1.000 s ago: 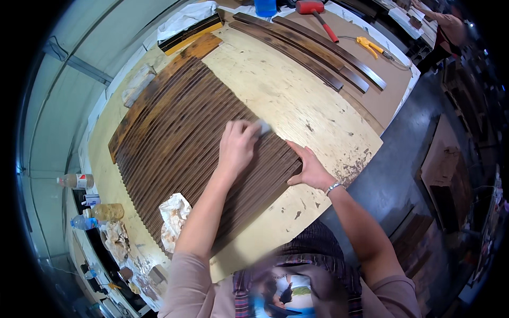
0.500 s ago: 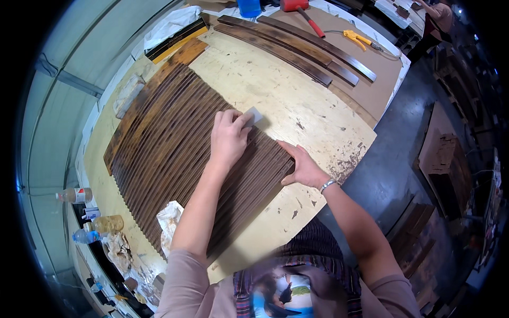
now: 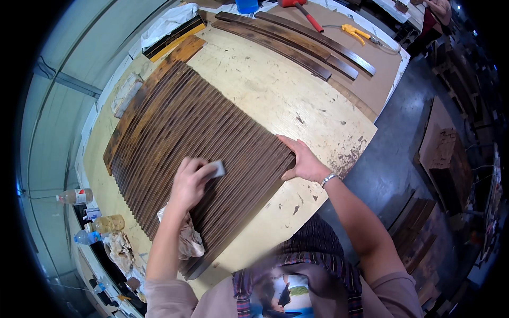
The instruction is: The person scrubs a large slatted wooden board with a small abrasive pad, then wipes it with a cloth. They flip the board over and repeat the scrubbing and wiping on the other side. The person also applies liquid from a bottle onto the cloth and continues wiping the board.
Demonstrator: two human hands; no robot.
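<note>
Dark brown wooden strips (image 3: 212, 116) lie side by side in a wide ribbed row across the pale board. My left hand (image 3: 190, 180) is closed on a small pale grey rectangular pad (image 3: 217, 169), over the near middle of the row. My right hand (image 3: 307, 161) grips the row's right end, thumb at the near side and fingers along the far side. Partly behind my left forearm, a crumpled, stained white cloth (image 3: 190, 241) rests on the strips' near left part.
The pale board (image 3: 313, 116) extends beyond the strips. At the back lie loose wooden strips (image 3: 275, 42), a red mallet (image 3: 310, 17) and a yellow air gun (image 3: 354, 33). Bottles (image 3: 108, 223) stand along the left edge. A person (image 3: 437, 13) is at the far right.
My left hand has moved left and nearer to me with the pad, from the strips' far edge to their near middle. My right hand has stayed at the right end.
</note>
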